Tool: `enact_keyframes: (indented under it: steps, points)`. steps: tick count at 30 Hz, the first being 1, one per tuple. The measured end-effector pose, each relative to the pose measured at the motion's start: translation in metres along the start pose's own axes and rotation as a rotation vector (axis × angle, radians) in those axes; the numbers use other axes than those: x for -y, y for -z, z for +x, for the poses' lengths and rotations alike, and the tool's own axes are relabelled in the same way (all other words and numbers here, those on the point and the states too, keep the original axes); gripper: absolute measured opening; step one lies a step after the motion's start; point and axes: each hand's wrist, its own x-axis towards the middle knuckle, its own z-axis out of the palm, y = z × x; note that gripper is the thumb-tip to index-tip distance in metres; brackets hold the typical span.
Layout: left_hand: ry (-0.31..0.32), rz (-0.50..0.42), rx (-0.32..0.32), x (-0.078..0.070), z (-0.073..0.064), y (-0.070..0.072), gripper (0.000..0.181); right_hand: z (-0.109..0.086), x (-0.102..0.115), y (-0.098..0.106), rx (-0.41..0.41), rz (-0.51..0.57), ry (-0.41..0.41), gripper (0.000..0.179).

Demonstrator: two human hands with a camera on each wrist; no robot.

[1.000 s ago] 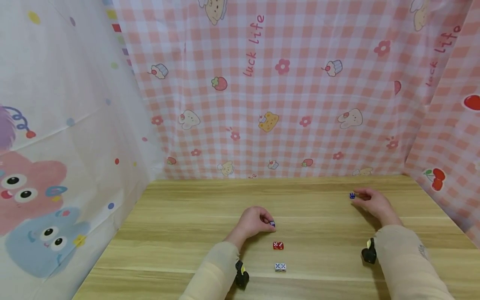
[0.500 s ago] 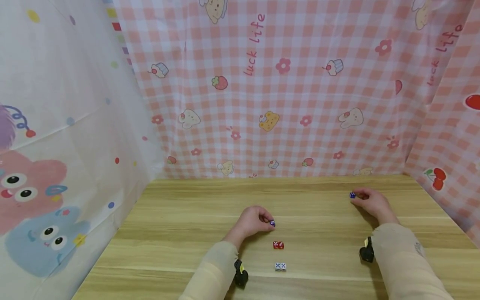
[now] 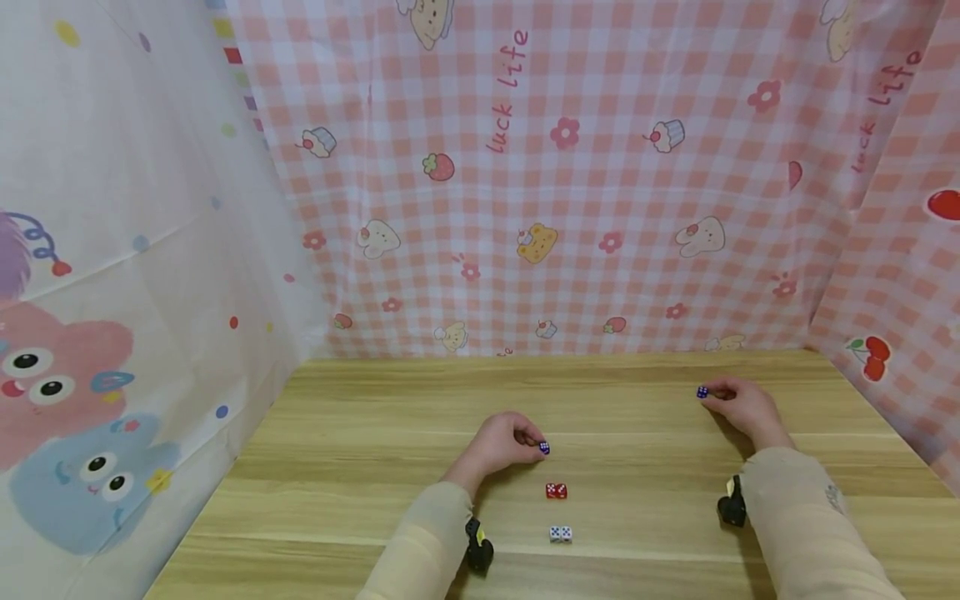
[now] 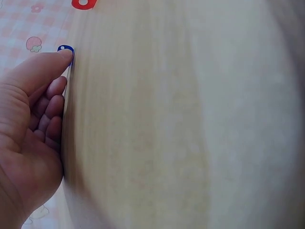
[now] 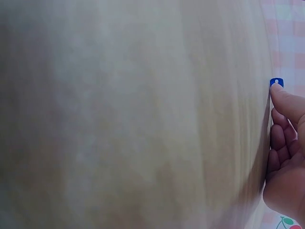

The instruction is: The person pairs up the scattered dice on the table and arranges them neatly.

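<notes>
In the head view my left hand (image 3: 506, 442) is at the middle of the table, its thumb and fingertips pinching a blue die (image 3: 544, 448) with white dots. The thumb covers much of this die (image 4: 64, 48) in the left wrist view, and the other fingers are curled in. Farther back on the right, my right hand (image 3: 744, 407) pinches a second blue die (image 3: 702, 392) between thumb and finger. In the right wrist view only the end of that die (image 5: 277, 82) shows past the thumb. Nearer than the left hand lie a pair of red dice (image 3: 557, 491), side by side.
Two white dice (image 3: 561, 534) with blue dots sit together in front of the red pair. The wooden tabletop (image 3: 360, 467) ends at a pink checked cloth (image 3: 480, 208) behind, with a white patterned cloth (image 3: 172, 208) along the left.
The right hand's fingers, a second ago spread around the blue die, have closed on it, and the hand has shifted slightly left. The left hand has barely moved; the red and white dice lie still.
</notes>
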Motion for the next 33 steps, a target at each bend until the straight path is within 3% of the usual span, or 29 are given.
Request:
enact_keyframes:
  steps: [24, 33]
  points:
    - [0.000, -0.042, -0.003, 0.003, 0.002, -0.002, 0.011, -0.002, 0.003, -0.001, -0.016, -0.014, -0.030, 0.029]
    - [-0.005, -0.055, -0.004, 0.003, 0.001, -0.001, 0.010, 0.001, 0.011, -0.006, 0.035, -0.027, 0.045, 0.028]
